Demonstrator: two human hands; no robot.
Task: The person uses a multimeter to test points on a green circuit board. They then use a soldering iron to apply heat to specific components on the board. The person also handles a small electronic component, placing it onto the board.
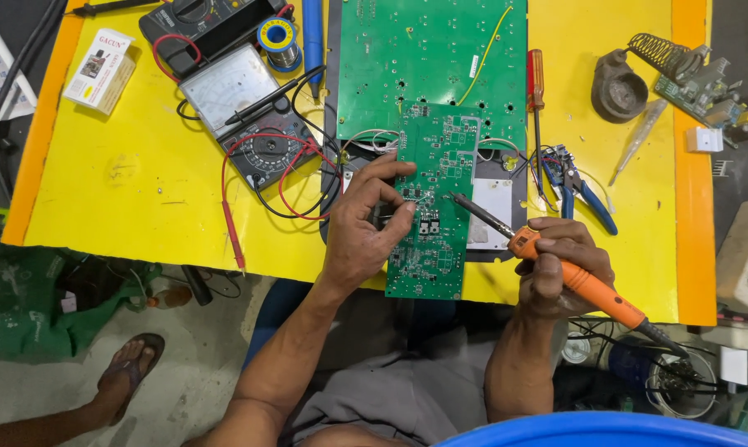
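Note:
My left hand (364,228) grips the left edge of a narrow green circuit board (433,223), thumb and fingers pinching it near its middle. My right hand (560,269) holds an orange-handled soldering iron (585,285), its dark tip (461,201) resting on the small board's right side. A larger green circuit board (432,58) with a yellow wire lies behind, on the yellow table (142,199). The small board's top overlaps it.
An analog multimeter (242,108) with red and black leads lies left. A solder spool (276,37), a screwdriver (537,91), blue-handled pliers (581,186), an iron stand (630,79) and a small box (103,70) sit around. Someone's sandalled foot (126,368) rests on the floor at left.

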